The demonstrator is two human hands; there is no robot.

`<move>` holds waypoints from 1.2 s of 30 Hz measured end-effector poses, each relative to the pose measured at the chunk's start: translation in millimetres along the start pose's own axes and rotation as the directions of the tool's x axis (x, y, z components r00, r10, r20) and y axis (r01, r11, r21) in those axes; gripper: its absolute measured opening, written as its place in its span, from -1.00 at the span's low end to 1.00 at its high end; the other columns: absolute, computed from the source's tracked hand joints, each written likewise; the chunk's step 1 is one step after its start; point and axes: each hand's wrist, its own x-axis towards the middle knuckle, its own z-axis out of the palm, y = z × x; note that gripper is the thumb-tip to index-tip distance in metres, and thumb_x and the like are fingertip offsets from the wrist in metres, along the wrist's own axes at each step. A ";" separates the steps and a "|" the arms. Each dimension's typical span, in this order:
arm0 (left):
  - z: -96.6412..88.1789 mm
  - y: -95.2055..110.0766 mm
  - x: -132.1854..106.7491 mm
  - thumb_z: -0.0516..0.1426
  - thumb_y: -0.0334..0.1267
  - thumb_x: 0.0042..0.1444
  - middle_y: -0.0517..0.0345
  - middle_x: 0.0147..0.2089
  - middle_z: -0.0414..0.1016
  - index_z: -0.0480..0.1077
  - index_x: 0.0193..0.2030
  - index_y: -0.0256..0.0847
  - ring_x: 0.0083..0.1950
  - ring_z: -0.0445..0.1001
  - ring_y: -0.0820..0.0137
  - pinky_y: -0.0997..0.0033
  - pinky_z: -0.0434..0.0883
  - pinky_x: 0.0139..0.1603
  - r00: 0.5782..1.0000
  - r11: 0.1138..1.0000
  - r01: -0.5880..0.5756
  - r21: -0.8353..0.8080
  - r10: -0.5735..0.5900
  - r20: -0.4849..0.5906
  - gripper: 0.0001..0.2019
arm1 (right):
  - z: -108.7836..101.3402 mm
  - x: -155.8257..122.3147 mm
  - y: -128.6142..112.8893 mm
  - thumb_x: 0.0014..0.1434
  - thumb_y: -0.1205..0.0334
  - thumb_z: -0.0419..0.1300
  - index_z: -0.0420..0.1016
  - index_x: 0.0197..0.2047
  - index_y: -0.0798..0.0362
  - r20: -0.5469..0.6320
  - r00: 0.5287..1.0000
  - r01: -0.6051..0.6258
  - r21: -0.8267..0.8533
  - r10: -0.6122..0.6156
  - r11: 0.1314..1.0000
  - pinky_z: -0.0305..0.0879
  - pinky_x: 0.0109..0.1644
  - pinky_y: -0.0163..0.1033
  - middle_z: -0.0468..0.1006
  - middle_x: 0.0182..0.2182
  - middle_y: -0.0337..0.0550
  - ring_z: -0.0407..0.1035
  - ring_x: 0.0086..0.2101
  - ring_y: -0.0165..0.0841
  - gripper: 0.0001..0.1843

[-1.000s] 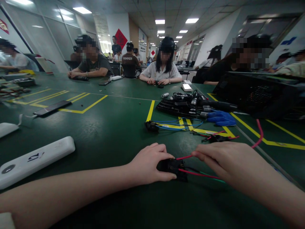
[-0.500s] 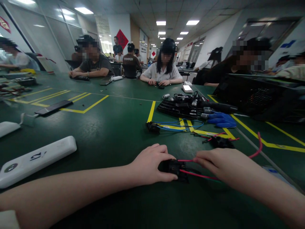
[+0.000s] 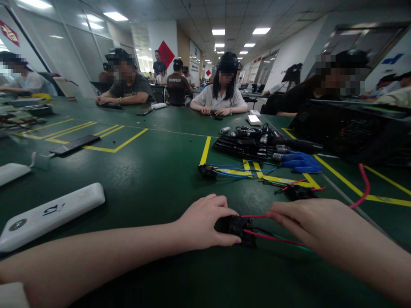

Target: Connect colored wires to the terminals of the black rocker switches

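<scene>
Ceiling panels (image 3: 218, 32) light a long office where other people sit along a smooth, dark green table (image 3: 144, 188) marked with strips of yellow tape (image 3: 205, 150). On its near part, right of the middle, a small, blocky connector of black plastic (image 3: 242, 231) sits between the person's two hands. From the left, the left hand (image 3: 205, 220) pinches it, thumb on the near side and forefinger on the far side. To the right, just apart from the connector, the right hand (image 3: 302, 220) has its thumb and fingertips pressed together on a thin, red-sheathed wire (image 3: 253, 216). Most turns on that wire's line: its long axis runs left to right, seemingly taut, from the connector's far part to the right fingertips, and the hands face each other along it. Of the two, the left hand is nearer to the connector, touching it. A second red wire (image 3: 272, 237) leaves the connector nearer the person and slants rightward; whether the right palm holds its end, I cannot tell.
</scene>
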 end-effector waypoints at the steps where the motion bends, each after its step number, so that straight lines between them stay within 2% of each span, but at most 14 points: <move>1: -0.2 0.1 0.1 0.30 0.01 0.09 0.14 -0.15 0.40 0.51 0.03 -0.13 -0.12 0.38 0.26 0.29 0.33 -0.13 1.000 1.000 0.000 -0.002 0.000 0.001 -0.58 | 2.7 1.1 0.8 0.27 0.16 0.02 0.52 -0.43 -0.09 0.108 0.993 -0.048 0.037 0.044 0.998 0.13 -0.53 -0.24 0.57 -0.56 -0.23 0.45 -0.56 -0.28 -0.68; 3: -0.7 0.3 0.2 0.30 0.01 0.09 0.14 -0.16 0.39 0.51 0.03 -0.13 -0.13 0.38 0.25 0.28 0.33 -0.14 1.000 1.000 0.002 -0.006 -0.002 0.004 -0.59 | 8.3 3.0 1.1 0.29 0.17 -0.01 0.51 -0.45 -0.07 0.294 0.952 -0.116 0.101 0.081 0.988 0.15 -0.48 -0.24 0.58 -0.52 -0.21 0.48 -0.50 -0.26 -0.64; 4: -0.8 0.3 0.2 0.30 0.00 0.09 0.14 -0.16 0.39 0.51 0.03 -0.12 -0.13 0.37 0.25 0.28 0.33 -0.14 1.000 1.000 0.005 -0.007 -0.005 0.006 -0.59 | 10.6 3.7 0.9 0.31 0.17 -0.02 0.51 -0.46 -0.06 0.334 0.938 -0.142 0.126 0.093 0.982 0.17 -0.46 -0.24 0.59 -0.50 -0.20 0.49 -0.47 -0.26 -0.63; 8: -0.2 -0.3 0.2 0.31 0.00 0.08 0.14 -0.16 0.39 0.51 0.03 -0.10 -0.12 0.37 0.25 0.29 0.33 -0.14 1.000 1.000 0.003 -0.005 -0.003 0.007 -0.59 | 12.4 5.9 1.8 0.32 0.15 -0.04 0.49 -0.47 -0.06 0.347 0.933 -0.153 0.158 0.090 0.975 0.17 -0.45 -0.24 0.58 -0.51 -0.21 0.49 -0.47 -0.26 -0.61; 10: 0.7 -0.8 0.1 0.30 0.02 0.09 0.14 -0.16 0.39 0.50 0.04 -0.10 -0.12 0.38 0.25 0.29 0.33 -0.14 1.000 1.000 -0.001 -0.002 0.001 0.005 -0.58 | 8.4 6.5 3.5 0.30 0.17 -0.03 0.48 -0.46 -0.06 0.288 0.954 -0.119 0.130 0.078 0.984 0.16 -0.46 -0.23 0.57 -0.53 -0.20 0.48 -0.49 -0.25 -0.63; 14: 1.8 -1.4 -0.3 0.28 0.05 0.10 0.13 -0.15 0.40 0.50 0.05 -0.11 -0.12 0.39 0.25 0.30 0.34 -0.15 1.000 1.000 -0.008 0.014 0.008 -0.004 -0.57 | -2.7 4.0 2.2 0.29 0.16 -0.06 0.49 -0.43 -0.08 0.047 0.998 0.040 0.022 -0.041 0.999 0.11 -0.51 -0.19 0.58 -0.54 -0.18 0.49 -0.54 -0.20 -0.64; 17: 1.5 -1.4 -0.5 0.28 0.05 0.10 0.13 -0.15 0.41 0.51 0.04 -0.12 -0.12 0.39 0.26 0.31 0.35 -0.16 1.000 1.000 -0.014 0.026 0.014 -0.005 -0.57 | -7.8 -0.4 -3.5 0.28 0.23 -0.06 0.50 -0.42 -0.08 -0.088 0.987 0.129 -0.086 -0.136 0.988 0.13 -0.53 -0.18 0.60 -0.53 -0.16 0.49 -0.56 -0.20 -0.64; 20: 1.4 -1.1 -0.3 0.28 0.05 0.10 0.13 -0.15 0.40 0.51 0.04 -0.12 -0.12 0.39 0.25 0.31 0.35 -0.16 1.000 0.999 -0.016 0.033 0.017 -0.005 -0.57 | -7.9 -2.1 -4.9 0.27 0.25 -0.05 0.53 -0.40 -0.07 -0.124 0.977 0.158 -0.117 -0.172 0.981 0.18 -0.52 -0.19 0.61 -0.51 -0.15 0.49 -0.55 -0.21 -0.65; 22: 1.5 -1.0 -0.2 0.28 0.05 0.10 0.13 -0.14 0.40 0.51 0.04 -0.11 -0.12 0.39 0.25 0.30 0.35 -0.15 1.000 0.999 -0.016 0.036 0.016 -0.005 -0.57 | -5.8 -0.6 -1.9 0.29 0.20 -0.03 0.55 -0.36 -0.08 -0.085 0.987 0.129 -0.090 -0.137 0.988 0.18 -0.52 -0.19 0.62 -0.50 -0.16 0.50 -0.54 -0.20 -0.67; 25: 1.4 -1.2 -0.3 0.28 0.05 0.11 0.13 -0.15 0.40 0.50 0.05 -0.11 -0.12 0.39 0.25 0.30 0.35 -0.14 1.000 0.999 -0.014 0.033 0.014 0.002 -0.57 | -0.4 3.8 4.0 0.29 0.19 -0.01 0.54 -0.36 -0.10 0.101 0.995 0.011 -0.012 -0.010 1.000 0.17 -0.51 -0.20 0.62 -0.50 -0.20 0.51 -0.51 -0.19 -0.68; 27: 1.2 -1.6 -0.4 0.28 0.05 0.11 0.13 -0.16 0.39 0.50 0.05 -0.12 -0.12 0.38 0.25 0.29 0.35 -0.15 1.000 0.999 -0.017 0.028 0.017 -0.001 -0.57 | 4.2 5.9 6.2 0.29 0.20 -0.02 0.51 -0.40 -0.09 0.240 0.969 -0.065 0.050 0.052 0.997 0.19 -0.47 -0.22 0.60 -0.51 -0.22 0.51 -0.48 -0.21 -0.67; 29: 1.0 -1.8 -0.4 0.28 0.04 0.10 0.15 -0.16 0.39 0.50 0.04 -0.11 -0.13 0.38 0.26 0.29 0.34 -0.17 1.000 1.000 -0.021 0.022 0.021 -0.008 -0.58 | 8.7 6.4 6.9 0.31 0.19 -0.04 0.49 -0.45 -0.07 0.328 0.942 -0.119 0.109 0.077 0.987 0.21 -0.45 -0.23 0.59 -0.51 -0.23 0.50 -0.46 -0.25 -0.64; 32: 0.9 -1.7 -0.2 0.29 0.03 0.10 0.16 -0.17 0.39 0.51 0.03 -0.12 -0.15 0.37 0.27 0.30 0.33 -0.18 1.000 1.000 -0.023 0.014 0.023 -0.008 -0.58 | 13.5 5.4 7.5 0.34 0.16 -0.06 0.47 -0.46 -0.06 0.373 0.925 -0.156 0.190 0.076 0.969 0.20 -0.45 -0.27 0.58 -0.51 -0.23 0.49 -0.46 -0.29 -0.60; 36: 1.7 -1.7 0.1 0.29 0.03 0.09 0.16 -0.18 0.38 0.52 0.03 -0.12 -0.14 0.38 0.27 0.31 0.33 -0.19 1.000 1.000 -0.021 0.023 0.021 -0.011 -0.58 | 15.0 7.3 9.3 0.32 0.14 -0.07 0.47 -0.45 -0.04 0.380 0.922 -0.162 0.208 0.073 0.965 0.21 -0.42 -0.26 0.57 -0.50 -0.21 0.47 -0.45 -0.28 -0.60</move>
